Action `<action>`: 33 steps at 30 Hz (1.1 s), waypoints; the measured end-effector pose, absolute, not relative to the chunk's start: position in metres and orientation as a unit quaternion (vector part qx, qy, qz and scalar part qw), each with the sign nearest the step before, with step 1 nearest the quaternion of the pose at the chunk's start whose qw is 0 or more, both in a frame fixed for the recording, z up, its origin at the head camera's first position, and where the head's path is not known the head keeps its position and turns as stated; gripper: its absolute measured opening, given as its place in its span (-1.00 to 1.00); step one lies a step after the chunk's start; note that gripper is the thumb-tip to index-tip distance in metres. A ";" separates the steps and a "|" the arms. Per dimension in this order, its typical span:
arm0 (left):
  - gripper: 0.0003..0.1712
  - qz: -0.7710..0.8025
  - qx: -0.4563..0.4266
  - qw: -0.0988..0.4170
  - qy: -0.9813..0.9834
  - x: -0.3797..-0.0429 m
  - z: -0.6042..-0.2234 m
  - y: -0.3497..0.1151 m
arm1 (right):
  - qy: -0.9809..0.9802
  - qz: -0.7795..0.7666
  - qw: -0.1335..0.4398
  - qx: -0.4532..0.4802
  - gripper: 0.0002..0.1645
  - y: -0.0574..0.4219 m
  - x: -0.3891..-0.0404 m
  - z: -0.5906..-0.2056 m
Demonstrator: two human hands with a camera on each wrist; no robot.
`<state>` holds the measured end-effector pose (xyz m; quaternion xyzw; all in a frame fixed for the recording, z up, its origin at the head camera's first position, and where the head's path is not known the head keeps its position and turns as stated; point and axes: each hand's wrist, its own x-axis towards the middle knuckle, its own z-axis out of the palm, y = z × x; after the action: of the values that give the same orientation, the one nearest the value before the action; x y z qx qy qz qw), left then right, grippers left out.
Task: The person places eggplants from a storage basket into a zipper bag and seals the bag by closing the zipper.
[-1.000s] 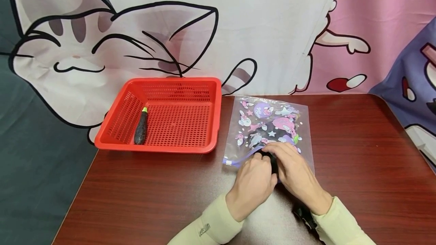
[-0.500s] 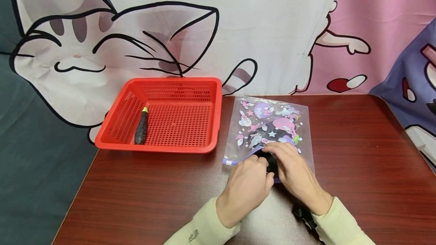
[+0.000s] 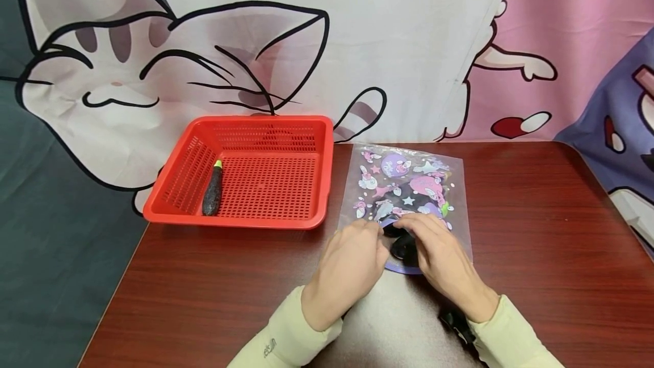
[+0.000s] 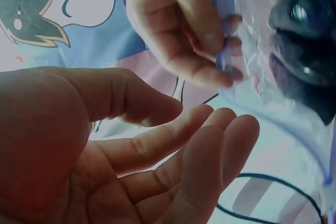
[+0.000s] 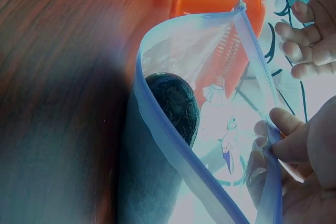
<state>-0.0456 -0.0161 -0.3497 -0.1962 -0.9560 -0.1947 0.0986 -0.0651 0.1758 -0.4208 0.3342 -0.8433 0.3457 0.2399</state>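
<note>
A clear zip bag point(image 3: 352, 192) with a purple edge and cartoon prints lies flat on the table. My right hand point(image 3: 444, 260) pinches the upper layer of its mouth, with fingertips inside the rim point(image 5: 270, 156), and the mouth gapes. Inside rests a dark, shiny, rounded thing with bumpy skin point(image 5: 176, 106), which shows at the opening in the head view. More dark shiny things point(image 4: 304, 51) show through the plastic in the left wrist view. My left hand point(image 3: 349, 266) is beside the mouth on the left, fingers loosely bent and holding nothing point(image 4: 142, 150).
A red slotted basket point(image 3: 319, 186) stands to the left of the bag. In it lies a long, dark, speckled thing with a green tip point(image 3: 213, 189). A cloth with cartoon cats point(image 3: 409, 44) hangs behind the brown table point(image 3: 536, 231).
My left hand has drawn out of the bag's mouth, moving left, and has let go of the dark thing there. The right hand keeps its place on the rim.
</note>
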 end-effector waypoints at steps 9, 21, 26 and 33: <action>-0.94 -0.188 -0.184 0.097 -0.960 -0.058 -0.337 -0.034 | -0.845 0.343 0.239 0.334 -0.53 0.176 -0.065 -0.421; -0.92 -0.212 -0.150 0.108 -0.960 -0.079 -0.316 -0.066 | -0.844 0.339 0.244 0.337 -0.52 0.175 -0.065 -0.421; -0.90 -0.217 -0.127 0.101 -0.962 -0.093 -0.308 -0.077 | -0.845 0.338 0.241 0.336 -0.52 0.175 -0.066 -0.420; -0.84 -0.205 -0.090 0.097 -0.970 -0.114 -0.302 -0.096 | -0.843 0.341 0.244 0.337 -0.52 0.175 -0.065 -0.420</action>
<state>-0.1140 -0.0959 -0.3020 -0.0897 -0.9698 -0.2050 0.0970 -0.0652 0.1751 -0.4202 0.3372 -0.8427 0.3414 0.2440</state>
